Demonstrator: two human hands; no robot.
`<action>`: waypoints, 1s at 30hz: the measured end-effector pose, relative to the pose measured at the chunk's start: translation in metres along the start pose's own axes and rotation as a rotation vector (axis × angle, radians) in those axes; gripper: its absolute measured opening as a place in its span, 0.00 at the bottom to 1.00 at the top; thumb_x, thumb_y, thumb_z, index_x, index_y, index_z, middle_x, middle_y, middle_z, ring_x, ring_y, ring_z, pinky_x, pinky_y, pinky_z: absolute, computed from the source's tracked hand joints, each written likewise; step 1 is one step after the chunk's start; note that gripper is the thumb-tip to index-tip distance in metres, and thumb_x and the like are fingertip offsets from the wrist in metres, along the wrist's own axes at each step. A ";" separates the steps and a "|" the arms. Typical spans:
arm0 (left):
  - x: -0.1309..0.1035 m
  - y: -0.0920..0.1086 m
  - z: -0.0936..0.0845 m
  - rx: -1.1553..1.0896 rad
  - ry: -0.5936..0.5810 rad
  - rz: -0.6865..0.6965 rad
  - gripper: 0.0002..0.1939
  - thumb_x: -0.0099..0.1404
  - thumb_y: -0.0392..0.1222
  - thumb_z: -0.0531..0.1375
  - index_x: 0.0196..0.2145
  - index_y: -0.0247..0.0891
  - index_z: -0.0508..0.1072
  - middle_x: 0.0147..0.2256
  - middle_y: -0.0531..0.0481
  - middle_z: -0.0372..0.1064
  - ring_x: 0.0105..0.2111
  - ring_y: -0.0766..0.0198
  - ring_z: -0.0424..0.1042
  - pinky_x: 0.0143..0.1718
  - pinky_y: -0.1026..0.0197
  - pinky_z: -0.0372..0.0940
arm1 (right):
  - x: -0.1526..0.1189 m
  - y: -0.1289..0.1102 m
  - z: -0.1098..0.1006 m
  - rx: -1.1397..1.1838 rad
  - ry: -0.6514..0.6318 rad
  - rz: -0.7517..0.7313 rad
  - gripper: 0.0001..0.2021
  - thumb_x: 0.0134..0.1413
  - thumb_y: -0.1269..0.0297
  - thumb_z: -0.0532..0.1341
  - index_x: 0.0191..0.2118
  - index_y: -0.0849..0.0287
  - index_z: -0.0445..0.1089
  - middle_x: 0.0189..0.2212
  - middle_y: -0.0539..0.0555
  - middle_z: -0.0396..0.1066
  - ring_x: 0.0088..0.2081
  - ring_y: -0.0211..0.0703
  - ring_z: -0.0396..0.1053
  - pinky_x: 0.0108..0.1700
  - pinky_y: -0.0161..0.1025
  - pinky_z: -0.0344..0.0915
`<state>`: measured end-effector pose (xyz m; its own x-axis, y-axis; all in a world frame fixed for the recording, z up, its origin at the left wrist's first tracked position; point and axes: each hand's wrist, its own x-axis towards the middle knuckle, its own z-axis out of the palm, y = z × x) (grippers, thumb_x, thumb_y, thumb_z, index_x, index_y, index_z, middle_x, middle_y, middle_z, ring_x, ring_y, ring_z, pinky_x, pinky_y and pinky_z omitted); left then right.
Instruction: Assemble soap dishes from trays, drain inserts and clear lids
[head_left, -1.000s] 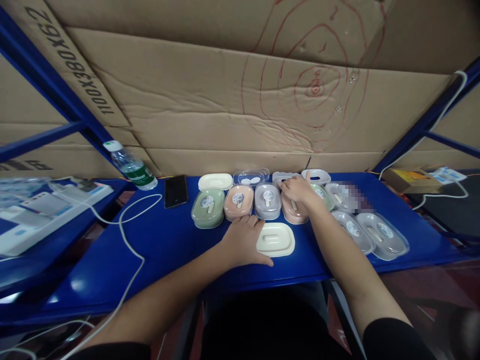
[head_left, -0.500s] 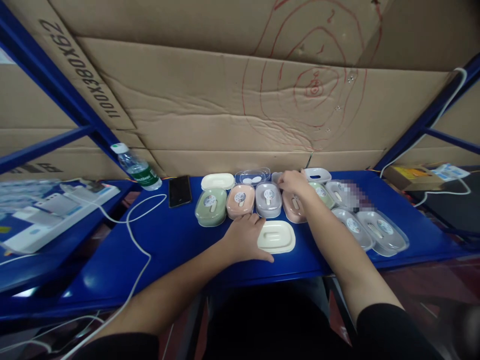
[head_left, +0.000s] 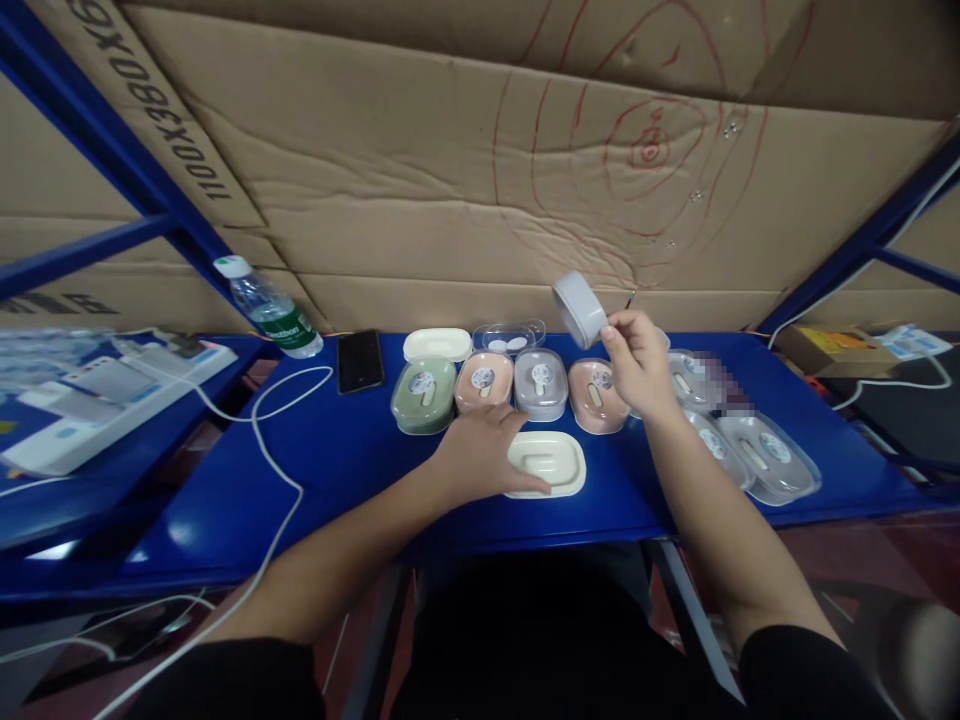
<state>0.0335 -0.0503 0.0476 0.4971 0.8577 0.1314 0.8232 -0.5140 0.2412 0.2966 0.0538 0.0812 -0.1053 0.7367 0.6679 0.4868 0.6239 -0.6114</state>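
My right hand is raised over the back row, pinching the end of a grey oval plastic dish between thumb and fingers. The dish is tilted on its side in the air. My left hand curves around the left end of a cream oval dish with a raised inner outline, lying on the table. Its thumb is at the near edge and its fingers at the far side. Just behind stand clear-lidded oval boxes: green, peach, grey and pink.
At the back are another cream dish and a clear lid. More grey lidded boxes stand at right. A phone, water bottle and white cable are on the left. A cardboard wall closes the back.
My right hand has lifted the grey dish up from the back row. My left hand stays at the cream dish. The camera view has tipped slightly.
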 end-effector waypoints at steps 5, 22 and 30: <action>-0.001 -0.013 0.000 -0.078 0.584 -0.013 0.67 0.52 0.83 0.72 0.75 0.42 0.56 0.70 0.30 0.66 0.72 0.30 0.65 0.73 0.31 0.62 | -0.038 -0.019 0.025 0.504 -0.038 0.198 0.27 0.61 0.28 0.64 0.42 0.48 0.66 0.33 0.50 0.72 0.34 0.46 0.71 0.40 0.44 0.72; -0.008 -0.001 -0.004 -0.102 0.093 0.079 0.59 0.58 0.61 0.71 0.78 0.40 0.52 0.71 0.32 0.64 0.69 0.32 0.69 0.69 0.36 0.68 | -0.031 -0.038 -0.024 0.141 -0.363 -0.067 0.23 0.63 0.34 0.69 0.47 0.49 0.81 0.36 0.53 0.80 0.35 0.47 0.76 0.41 0.46 0.72; -0.005 0.002 -0.001 -0.004 -0.112 0.127 0.52 0.60 0.62 0.71 0.74 0.37 0.62 0.66 0.34 0.71 0.62 0.37 0.76 0.66 0.40 0.71 | -0.035 -0.039 -0.007 -0.318 -0.958 -0.084 0.14 0.67 0.58 0.68 0.54 0.51 0.83 0.50 0.54 0.86 0.49 0.53 0.81 0.49 0.44 0.68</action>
<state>0.0322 -0.0558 0.0483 0.6249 0.7789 0.0529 0.7507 -0.6181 0.2331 0.2873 0.0019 0.0842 -0.7331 0.6801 -0.0039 0.6398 0.6877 -0.3431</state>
